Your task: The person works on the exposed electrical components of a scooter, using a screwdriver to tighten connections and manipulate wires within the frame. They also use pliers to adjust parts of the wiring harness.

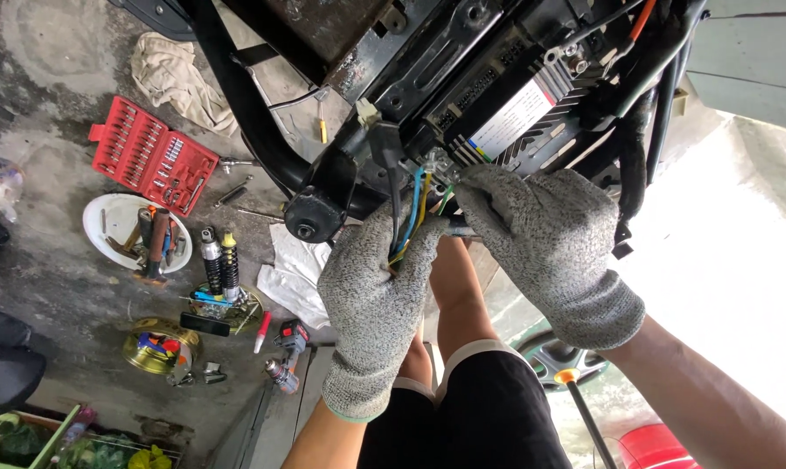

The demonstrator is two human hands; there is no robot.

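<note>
- Grey knit gloves cover both hands; the left hand (371,304) is closed around a bundle of wires (410,227), blue, yellow and green, pinched between thumb and fingers.
- Those wires run up at 12 o'clock from the left hand to a black controller (506,108) with a white label, fixed under the dark frame (323,187).
- At 3 o'clock from the wires, the right hand (553,247) curls shut on something slim and dark; what it is cannot be told.
- On the floor at 9 o'clock lie a red socket set (154,156), a white dish (106,230) of tools, two shock absorbers (219,260) and a small drill (287,352).
- Risk, as I judge it: the thick gloves dull the touch, so a hard tug could pull a wire out of its terminal.
- Bunched bare ends could also touch and short, or go back in the wrong order.
</note>
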